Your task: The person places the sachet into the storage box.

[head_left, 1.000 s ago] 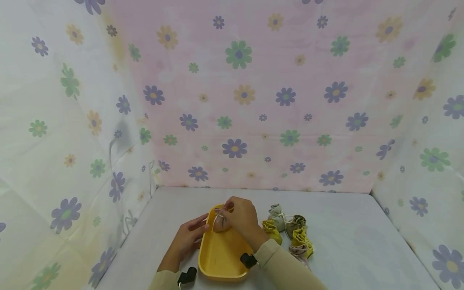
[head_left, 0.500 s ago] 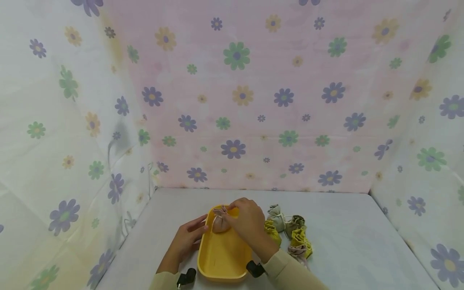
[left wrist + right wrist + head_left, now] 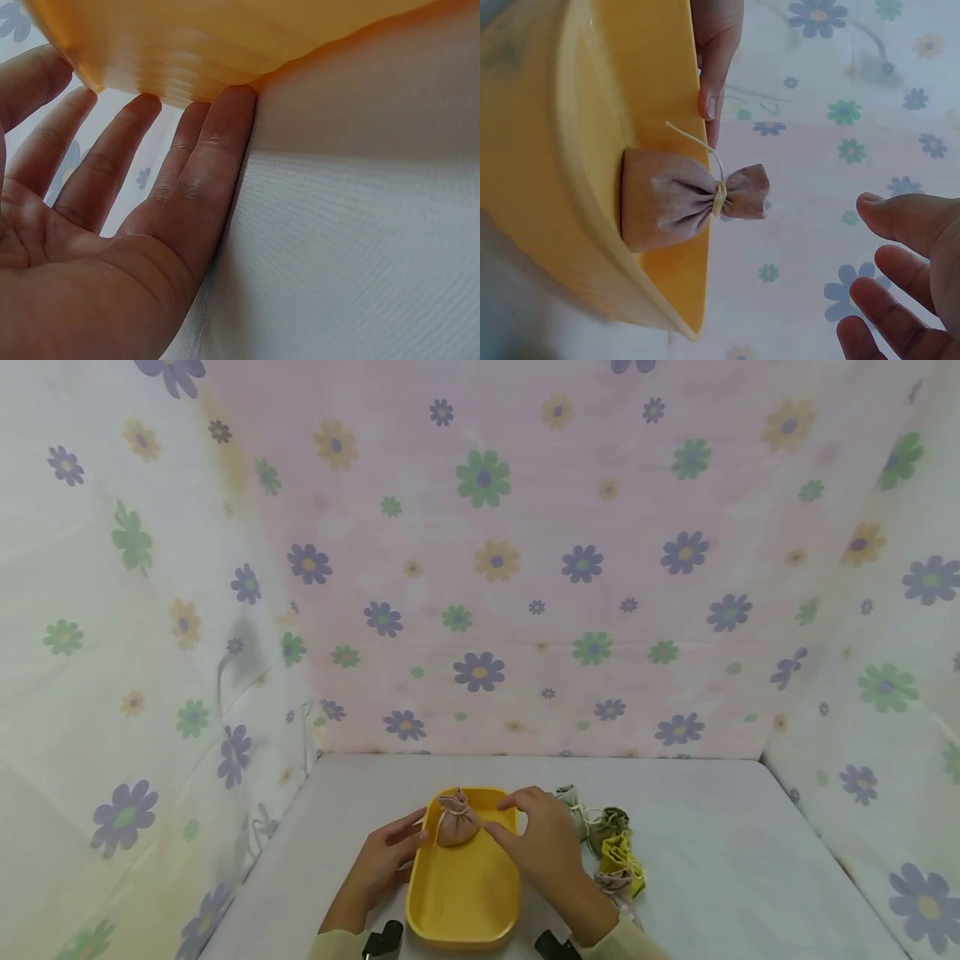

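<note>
A small pinkish-brown drawstring pouch (image 3: 457,825) stands upright inside the yellow tray (image 3: 462,939), at its far left corner. In the right wrist view the pouch (image 3: 673,201) has its neck tied with a cream cord. My right hand (image 3: 542,843) is over the tray's right side, thumb and fingers spread apart, with nothing between them. The same hand (image 3: 911,277) appears clear of the pouch in the right wrist view. My left hand (image 3: 382,864) touches the tray's left side. Its extended fingertips (image 3: 231,101) rest against the outer wall in the left wrist view.
Right of the tray stand several more pouches: a pale grey-green one (image 3: 573,810), an olive-brown one (image 3: 609,831), a yellow one (image 3: 621,857) and a pinkish one (image 3: 615,883). Flower-printed curtains (image 3: 480,610) enclose the white table (image 3: 705,843) at the back and sides.
My right hand has let go of the pouch's top and drawn back to the right. The pouch stays in the tray. My left hand keeps its place at the tray's side.
</note>
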Tool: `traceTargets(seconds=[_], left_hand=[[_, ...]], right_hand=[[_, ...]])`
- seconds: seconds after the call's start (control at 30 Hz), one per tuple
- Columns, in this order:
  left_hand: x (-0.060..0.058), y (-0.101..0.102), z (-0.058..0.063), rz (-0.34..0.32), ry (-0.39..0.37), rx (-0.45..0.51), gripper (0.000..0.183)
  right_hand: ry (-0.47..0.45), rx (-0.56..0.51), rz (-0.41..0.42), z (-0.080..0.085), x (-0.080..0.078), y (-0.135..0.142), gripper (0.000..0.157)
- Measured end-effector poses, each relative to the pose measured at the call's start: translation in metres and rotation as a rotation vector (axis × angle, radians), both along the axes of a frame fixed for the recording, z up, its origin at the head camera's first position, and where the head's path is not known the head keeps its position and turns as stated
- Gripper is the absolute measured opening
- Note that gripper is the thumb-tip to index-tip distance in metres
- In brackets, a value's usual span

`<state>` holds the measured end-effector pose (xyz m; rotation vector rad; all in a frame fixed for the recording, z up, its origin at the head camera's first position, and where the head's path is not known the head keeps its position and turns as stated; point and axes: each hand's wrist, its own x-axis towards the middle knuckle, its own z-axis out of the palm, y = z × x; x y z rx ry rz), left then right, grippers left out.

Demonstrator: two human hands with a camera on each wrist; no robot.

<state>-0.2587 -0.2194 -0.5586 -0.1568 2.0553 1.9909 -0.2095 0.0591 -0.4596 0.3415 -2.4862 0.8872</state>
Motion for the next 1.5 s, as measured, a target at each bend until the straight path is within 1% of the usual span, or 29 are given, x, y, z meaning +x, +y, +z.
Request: traceTargets(seconds=[0.2, 0.37, 0.43, 0.57, 0.63, 0.7, 0.83, 0.9, 1.0, 1.17, 1.33, 1.5], left_hand=[[0.0, -0.001, 0.001, 0.007, -0.002, -0.02, 0.068], [0.0, -0.001, 0.001, 0.001, 0.006, -0.01, 0.068], [0.0, 0.0, 0.0, -0.002, 0.007, -0.007, 0.069], [0.0, 0.0, 0.0, 0.003, 0.01, -0.008, 0.069], [0.0, 0.0, 0.0, 0.008, 0.012, -0.006, 0.069], [-0.001, 0.0, 0.0, 0.014, 0.014, -0.003, 0.07], [-0.001, 0.001, -0.001, 0.031, 0.009, -0.009, 0.071], [-0.001, 0.001, -0.001, 0.038, 0.004, -0.018, 0.071], [-0.001, 0.002, -0.001, 0.046, -0.003, -0.03, 0.072], [0.0, 0.002, 0.0, 0.051, -0.009, -0.027, 0.072], [-0.001, 0.002, -0.001, 0.047, -0.006, -0.014, 0.072], [-0.001, 0.002, -0.002, 0.058, -0.01, -0.019, 0.073]], right_hand=[[0.006, 0.02, -0.045, -0.002, 0.011, 0.012, 0.028], [0.06, 0.028, -0.09, -0.008, 0.016, 0.021, 0.031], [0.044, 0.016, -0.102, -0.009, 0.018, 0.025, 0.031], [-0.049, -0.022, -0.148, -0.008, 0.026, 0.031, 0.031], [-0.063, -0.036, -0.164, -0.008, 0.029, 0.035, 0.032], [-0.05, -0.05, -0.172, -0.009, 0.032, 0.039, 0.033], [0.006, -0.094, -0.17, -0.013, 0.037, 0.05, 0.036], [0.005, -0.111, -0.188, -0.016, 0.04, 0.056, 0.038], [-0.021, -0.114, -0.233, -0.021, 0.043, 0.065, 0.039], [-0.096, -0.121, -0.292, -0.03, 0.046, 0.078, 0.042], [-0.166, -0.129, -0.36, -0.038, 0.052, 0.085, 0.049], [-0.203, -0.135, -0.405, -0.041, 0.059, 0.089, 0.057]])
